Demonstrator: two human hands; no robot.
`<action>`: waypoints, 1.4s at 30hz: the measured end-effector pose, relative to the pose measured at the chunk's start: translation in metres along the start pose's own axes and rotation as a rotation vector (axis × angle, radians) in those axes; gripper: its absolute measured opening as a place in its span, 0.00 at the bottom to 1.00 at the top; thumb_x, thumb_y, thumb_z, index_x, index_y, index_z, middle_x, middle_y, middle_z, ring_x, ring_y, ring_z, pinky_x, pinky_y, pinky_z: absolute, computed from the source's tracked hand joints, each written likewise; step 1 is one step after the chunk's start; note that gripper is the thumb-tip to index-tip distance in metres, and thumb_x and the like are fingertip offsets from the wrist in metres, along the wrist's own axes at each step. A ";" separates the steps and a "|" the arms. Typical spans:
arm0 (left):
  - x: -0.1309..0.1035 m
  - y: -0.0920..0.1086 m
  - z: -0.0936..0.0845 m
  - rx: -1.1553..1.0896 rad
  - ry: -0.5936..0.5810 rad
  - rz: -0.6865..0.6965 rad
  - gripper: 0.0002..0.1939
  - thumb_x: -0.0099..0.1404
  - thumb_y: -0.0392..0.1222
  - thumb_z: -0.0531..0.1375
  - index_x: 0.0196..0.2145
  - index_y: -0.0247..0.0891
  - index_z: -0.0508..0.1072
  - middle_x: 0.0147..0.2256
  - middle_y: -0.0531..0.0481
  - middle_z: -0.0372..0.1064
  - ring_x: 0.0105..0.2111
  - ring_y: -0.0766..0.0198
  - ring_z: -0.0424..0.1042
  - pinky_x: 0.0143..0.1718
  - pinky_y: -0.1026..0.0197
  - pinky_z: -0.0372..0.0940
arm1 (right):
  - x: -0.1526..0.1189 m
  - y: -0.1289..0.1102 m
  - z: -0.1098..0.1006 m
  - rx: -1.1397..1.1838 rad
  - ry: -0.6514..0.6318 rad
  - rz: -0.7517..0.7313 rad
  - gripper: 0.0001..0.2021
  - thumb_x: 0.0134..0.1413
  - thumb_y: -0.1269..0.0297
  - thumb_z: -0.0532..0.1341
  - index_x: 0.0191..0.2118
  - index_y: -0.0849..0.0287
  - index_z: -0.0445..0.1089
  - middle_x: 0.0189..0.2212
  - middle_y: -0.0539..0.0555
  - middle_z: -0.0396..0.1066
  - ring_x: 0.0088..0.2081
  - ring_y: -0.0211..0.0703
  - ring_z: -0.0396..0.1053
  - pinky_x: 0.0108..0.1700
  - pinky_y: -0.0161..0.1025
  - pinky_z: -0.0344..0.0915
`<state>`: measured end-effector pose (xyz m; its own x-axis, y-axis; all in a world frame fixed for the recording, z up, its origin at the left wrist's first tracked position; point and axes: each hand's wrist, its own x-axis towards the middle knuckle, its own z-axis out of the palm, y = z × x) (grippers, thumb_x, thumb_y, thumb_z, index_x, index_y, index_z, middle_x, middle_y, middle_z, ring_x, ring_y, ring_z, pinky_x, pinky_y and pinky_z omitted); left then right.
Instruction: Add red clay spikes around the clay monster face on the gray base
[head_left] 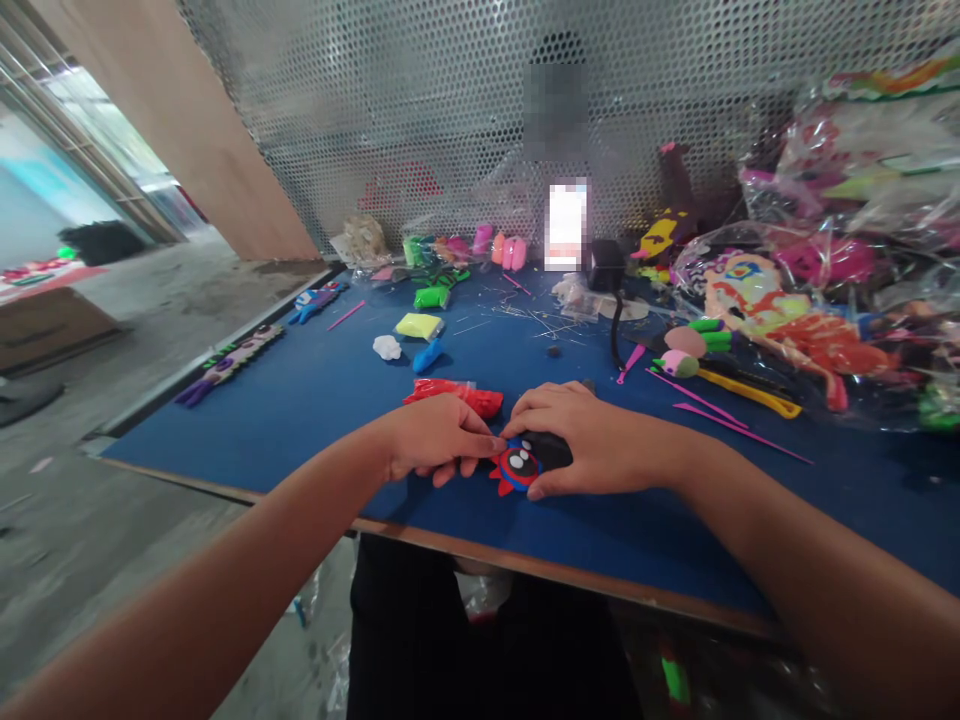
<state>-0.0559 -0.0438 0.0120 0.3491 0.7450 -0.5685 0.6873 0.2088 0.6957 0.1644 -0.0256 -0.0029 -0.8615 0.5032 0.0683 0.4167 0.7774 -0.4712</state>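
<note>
A small clay figure head (517, 462), red and blue with a black face and white eyes, lies on the blue table near its front edge. My right hand (570, 435) curves round its right side, with fingers above and thumb below. From the left, my left hand (442, 440) pinches at the figure's upper left edge with thumb and forefinger, the other fingers curled. Something black shows under my right palm. Just beyond my left hand lies a red clay packet (480, 400).
Blue clay (427, 356), white clay (387, 347) and a yellow packet (420, 326) lie farther back. Pink tools (705, 398) and a yellow-handled tool (750, 392) are at the right, before bagged clay figures (795, 310). A perforated metal panel (420, 110) stands behind.
</note>
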 end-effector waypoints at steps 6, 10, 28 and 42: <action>-0.005 -0.003 -0.003 -0.090 0.024 -0.005 0.26 0.60 0.61 0.58 0.19 0.35 0.66 0.14 0.57 0.59 0.11 0.76 0.55 0.09 0.72 0.44 | 0.000 -0.002 0.000 0.014 0.011 0.003 0.25 0.49 0.49 0.65 0.52 0.53 0.69 0.50 0.56 0.68 0.53 0.53 0.62 0.54 0.52 0.50; -0.003 -0.005 -0.002 -0.052 0.019 0.004 0.23 0.58 0.59 0.61 0.21 0.36 0.67 0.15 0.56 0.61 0.11 0.74 0.57 0.08 0.71 0.42 | 0.001 -0.002 -0.001 0.008 0.013 0.004 0.26 0.48 0.49 0.66 0.52 0.53 0.68 0.50 0.56 0.68 0.53 0.53 0.62 0.54 0.52 0.50; -0.036 -0.022 0.052 0.510 0.719 0.537 0.13 0.66 0.48 0.56 0.44 0.42 0.75 0.42 0.48 0.71 0.42 0.59 0.69 0.45 0.57 0.63 | -0.005 0.012 -0.013 -0.004 0.001 0.064 0.28 0.46 0.50 0.67 0.54 0.51 0.69 0.52 0.56 0.65 0.55 0.54 0.59 0.57 0.54 0.51; -0.025 -0.035 0.071 0.706 0.681 0.682 0.18 0.68 0.47 0.55 0.54 0.42 0.66 0.56 0.50 0.66 0.57 0.56 0.60 0.58 0.50 0.55 | -0.003 0.008 -0.017 -0.096 -0.031 0.049 0.16 0.54 0.52 0.63 0.48 0.44 0.74 0.47 0.54 0.68 0.51 0.51 0.63 0.55 0.54 0.51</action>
<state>-0.0435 -0.1147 -0.0286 0.5148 0.7946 0.3220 0.7643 -0.5955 0.2476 0.1754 -0.0145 0.0082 -0.8476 0.5303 0.0191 0.4828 0.7856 -0.3870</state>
